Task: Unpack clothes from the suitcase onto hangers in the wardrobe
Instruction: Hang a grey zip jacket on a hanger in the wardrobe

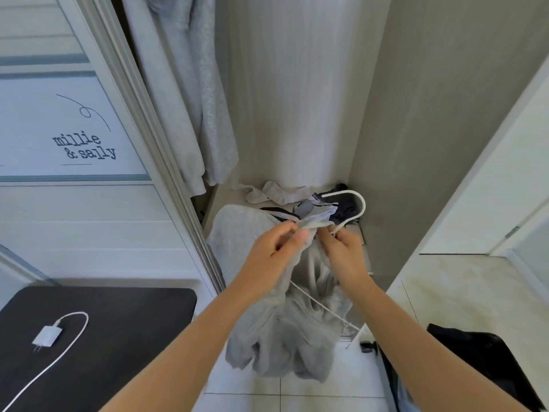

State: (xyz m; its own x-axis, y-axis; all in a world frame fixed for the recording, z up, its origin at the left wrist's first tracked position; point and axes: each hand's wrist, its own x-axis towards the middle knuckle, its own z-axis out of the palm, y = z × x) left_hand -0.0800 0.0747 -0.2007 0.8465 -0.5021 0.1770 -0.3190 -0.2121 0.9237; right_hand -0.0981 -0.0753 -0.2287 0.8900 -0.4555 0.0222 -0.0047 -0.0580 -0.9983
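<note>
Left hand: my left hand (276, 251) is closed in a pinch, thumb and fingertips bunching the top edge of the grey garment (279, 331).
Right hand: my right hand (341, 248) has its fingers curled round the neck of the white hanger (361, 208), just under the hook; I cannot tell if they catch cloth as well.
Hanger direction: the hook rises above my right hand and arcs over to the left, towards the back of the wardrobe (386, 114). One white arm shows below my hands, slanting down to the right through the folds.
Garment axis: it hangs lengthwise straight down from both my hands, crumpled, its lower end over the tiled floor.
Garment place: in front of the open wardrobe, between my forearms, its top by the hanger's neck.
Inside the wardrobe: a pale grey piece (190, 114) hangs at the left; a loose clothes pile (276, 193) lies on the base beyond my hands.
Right of me: a black suitcase (490, 361), on the floor.
Left of me: a dark table (118, 322) with a white charger (47, 337) on it.
</note>
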